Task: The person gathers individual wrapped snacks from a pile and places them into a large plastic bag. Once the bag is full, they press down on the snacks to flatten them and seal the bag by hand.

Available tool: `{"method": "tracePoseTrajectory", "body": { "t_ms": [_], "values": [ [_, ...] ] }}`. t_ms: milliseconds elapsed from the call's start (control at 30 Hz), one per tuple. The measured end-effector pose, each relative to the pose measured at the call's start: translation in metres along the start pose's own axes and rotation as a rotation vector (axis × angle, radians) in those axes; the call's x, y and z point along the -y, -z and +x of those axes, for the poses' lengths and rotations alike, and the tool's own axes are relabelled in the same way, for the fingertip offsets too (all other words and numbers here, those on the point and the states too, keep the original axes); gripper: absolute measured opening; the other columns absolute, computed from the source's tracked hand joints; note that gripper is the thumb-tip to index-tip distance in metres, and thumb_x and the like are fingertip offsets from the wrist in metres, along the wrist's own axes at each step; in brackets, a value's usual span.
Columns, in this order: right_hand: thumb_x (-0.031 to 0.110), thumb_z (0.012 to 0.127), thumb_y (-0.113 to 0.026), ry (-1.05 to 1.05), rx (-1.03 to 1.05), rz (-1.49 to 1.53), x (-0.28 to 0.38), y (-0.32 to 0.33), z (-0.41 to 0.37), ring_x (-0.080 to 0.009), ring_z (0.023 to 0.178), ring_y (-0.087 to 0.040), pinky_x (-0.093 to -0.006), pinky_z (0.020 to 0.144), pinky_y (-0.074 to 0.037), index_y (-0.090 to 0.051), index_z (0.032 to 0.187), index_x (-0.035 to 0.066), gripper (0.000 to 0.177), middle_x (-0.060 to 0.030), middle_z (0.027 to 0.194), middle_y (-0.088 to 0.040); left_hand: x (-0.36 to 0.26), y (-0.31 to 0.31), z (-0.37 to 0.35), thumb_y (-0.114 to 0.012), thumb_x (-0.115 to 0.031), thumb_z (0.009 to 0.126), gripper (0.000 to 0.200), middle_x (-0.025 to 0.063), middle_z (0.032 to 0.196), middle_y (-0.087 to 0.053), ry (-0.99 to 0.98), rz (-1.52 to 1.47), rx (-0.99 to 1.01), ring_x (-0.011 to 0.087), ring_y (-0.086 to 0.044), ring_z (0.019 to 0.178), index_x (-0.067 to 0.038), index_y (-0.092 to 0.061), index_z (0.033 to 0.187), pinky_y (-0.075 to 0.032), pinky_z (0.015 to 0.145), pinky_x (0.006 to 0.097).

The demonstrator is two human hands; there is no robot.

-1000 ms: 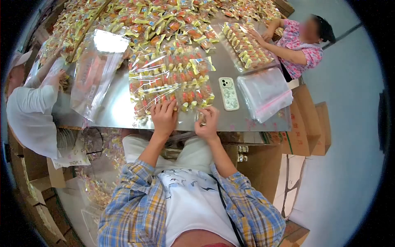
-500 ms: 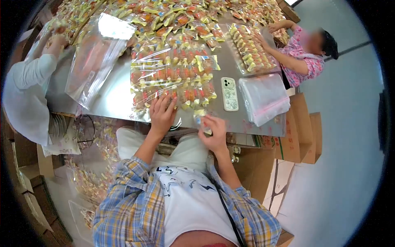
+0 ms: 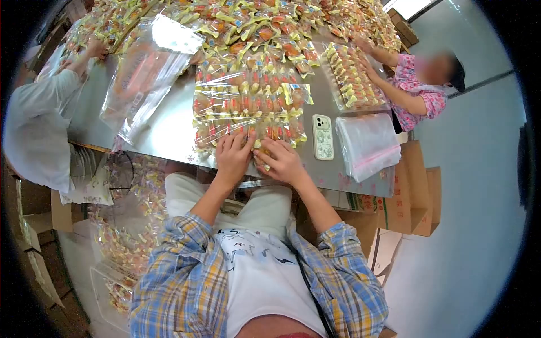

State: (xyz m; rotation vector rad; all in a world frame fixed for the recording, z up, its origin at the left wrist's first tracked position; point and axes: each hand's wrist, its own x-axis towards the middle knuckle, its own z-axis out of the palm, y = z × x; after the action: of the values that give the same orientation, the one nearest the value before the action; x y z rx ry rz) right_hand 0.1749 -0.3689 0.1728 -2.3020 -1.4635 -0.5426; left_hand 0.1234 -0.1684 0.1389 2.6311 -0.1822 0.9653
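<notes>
Metal table [image 3: 166, 121]: filled bag by the near edge, both hands at it

Left end: a co-worker's white sleeve [image 3: 45, 93], then flat printed film [image 3: 138, 79]. Beyond the work, a heap of wrapped packets [image 3: 265, 34] covered the far side.

Middle: the bag [image 3: 234, 104], clear and packed in rows, lay flat on the table in front of the wearer. Its rows ran left to right, as did its long axis, as far as could be judged; individual packets mostly pointed near to far. One loose packet [image 3: 297, 94] lay crosswise at the bag's right side, ends left and right.

Handling (judged): moderate weight, contents soft and crushable, film slick and limp, liable to sag and shift its rows. Best hold: palms under both sides, not a pinch at one corner.

Left hand [image 3: 231, 160]: fingers slightly apart, resting on the bag's near edge; could not tell whether the thumb pinched film. Right hand [image 3: 284, 163]: fingers bent, tips close to the left hand at the same edge; could not tell whether they gripped a packet.

Right: phone [image 3: 323, 138], stacked clear bags [image 3: 369, 143], and beyond them another filled bag [image 3: 352, 79] at a second co-worker [image 3: 420, 90].
</notes>
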Motion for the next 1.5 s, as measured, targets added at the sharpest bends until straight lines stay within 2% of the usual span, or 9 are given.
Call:
{"method": "tracePoseTrajectory", "body": {
  "t_ms": [200, 300, 500, 700, 800, 1000, 1100, 1300, 1500],
  "values": [
    [0.028, 0.083, -0.082, -0.022, -0.012, -0.153, -0.005, -0.007, -0.002, -0.0248, 0.116, -0.066, -0.0398, 0.096, -0.049, -0.074, 0.124, 0.017, 0.044, -0.01, 0.127, -0.068, 0.0, 0.001, 0.005, -0.072, -0.015, 0.083, 0.041, 0.0037, 0.116, -0.066, 0.037, -0.043, 0.0, 0.0249, -0.06, 0.115, -0.016, -0.074, 0.124, -0.041, 0.104, 0.0446],
    [0.024, 0.084, -0.076, -0.024, -0.08, -0.183, -0.007, -0.012, -0.002, -0.0236, 0.111, -0.068, -0.0383, 0.095, -0.049, -0.074, 0.12, 0.018, 0.036, -0.0079, 0.12, -0.07, -0.002, 0.0, 0.008, -0.072, -0.013, 0.082, 0.042, 0.0038, 0.114, -0.066, 0.055, -0.035, -0.006, 0.0244, -0.06, 0.114, -0.015, -0.074, 0.123, -0.041, 0.103, 0.0435],
    [0.029, 0.084, -0.082, -0.108, -0.082, -0.265, -0.008, -0.017, -0.001, -0.0211, 0.102, -0.067, -0.0378, 0.088, -0.048, -0.077, 0.117, 0.016, 0.035, -0.0052, 0.12, -0.071, -0.002, 0.0, 0.01, -0.073, -0.011, 0.079, 0.043, 0.0039, 0.113, -0.066, 0.058, -0.006, 0.011, 0.0239, -0.06, 0.114, -0.014, -0.074, 0.122, -0.041, 0.102, 0.0428],
    [0.039, 0.086, -0.08, -0.104, 0.003, -0.201, -0.013, -0.015, 0.0, -0.0293, 0.13, -0.059, -0.0432, 0.107, -0.045, -0.074, 0.121, 0.017, 0.043, -0.0112, 0.137, -0.064, -0.003, -0.003, 0.011, -0.078, -0.013, 0.077, 0.049, 0.0065, 0.12, -0.067, 0.057, -0.014, 0.039, 0.0273, -0.059, 0.121, -0.014, -0.073, 0.125, -0.038, 0.107, 0.0461],
    [0.047, 0.084, -0.078, -0.121, 0.118, -0.166, -0.019, -0.007, 0.006, -0.0319, 0.145, -0.046, -0.0474, 0.116, -0.037, -0.069, 0.128, 0.018, 0.053, -0.0141, 0.153, -0.053, -0.005, -0.002, 0.014, -0.08, -0.016, 0.077, 0.048, 0.0087, 0.125, -0.067, 0.07, -0.006, 0.063, 0.0276, -0.058, 0.126, -0.012, -0.072, 0.124, -0.037, 0.109, 0.047],
    [0.061, 0.084, -0.071, -0.088, 0.227, -0.225, -0.022, -0.005, 0.013, -0.0361, 0.148, -0.041, -0.054, 0.122, -0.03, -0.061, 0.139, 0.016, 0.072, -0.0171, 0.157, -0.048, -0.004, 0.001, 0.025, -0.072, -0.017, 0.084, 0.044, 0.01, 0.127, -0.066, 0.019, 0.083, 0.128, 0.0271, -0.059, 0.125, -0.012, -0.068, 0.128, -0.04, 0.108, 0.0455],
    [0.063, 0.084, -0.07, -0.045, 0.266, -0.29, -0.027, -0.009, 0.014, -0.0374, 0.148, -0.039, -0.0524, 0.122, -0.03, -0.06, 0.141, 0.013, 0.076, -0.0185, 0.158, -0.047, -0.006, 0.002, 0.029, -0.064, -0.015, 0.089, 0.043, 0.0107, 0.129, -0.065, -0.016, 0.137, 0.161, 0.028, -0.059, 0.123, -0.01, -0.064, 0.131, -0.042, 0.108, 0.045],
    [0.052, 0.084, -0.074, -0.069, 0.398, -0.193, -0.029, 0.005, 0.027, -0.0399, 0.148, -0.039, -0.0495, 0.122, -0.032, -0.056, 0.142, 0.008, 0.075, -0.0201, 0.157, -0.047, -0.014, 0.001, 0.031, -0.063, -0.015, 0.09, 0.045, 0.0118, 0.131, -0.064, -0.037, 0.193, 0.19, 0.0296, -0.058, 0.126, -0.007, -0.062, 0.134, -0.041, 0.111, 0.0487],
    [0.042, 0.084, -0.076, -0.048, 0.356, -0.187, -0.049, -0.01, 0.024, -0.0378, 0.147, -0.043, -0.0481, 0.119, -0.037, -0.053, 0.142, 0.008, 0.072, -0.0205, 0.153, -0.05, -0.016, -0.001, 0.036, -0.062, -0.014, 0.091, 0.048, 0.0089, 0.131, -0.065, -0.076, 0.203, 0.138, 0.0261, -0.057, 0.13, -0.005, -0.061, 0.139, -0.039, 0.112, 0.0482]
  ]
}}
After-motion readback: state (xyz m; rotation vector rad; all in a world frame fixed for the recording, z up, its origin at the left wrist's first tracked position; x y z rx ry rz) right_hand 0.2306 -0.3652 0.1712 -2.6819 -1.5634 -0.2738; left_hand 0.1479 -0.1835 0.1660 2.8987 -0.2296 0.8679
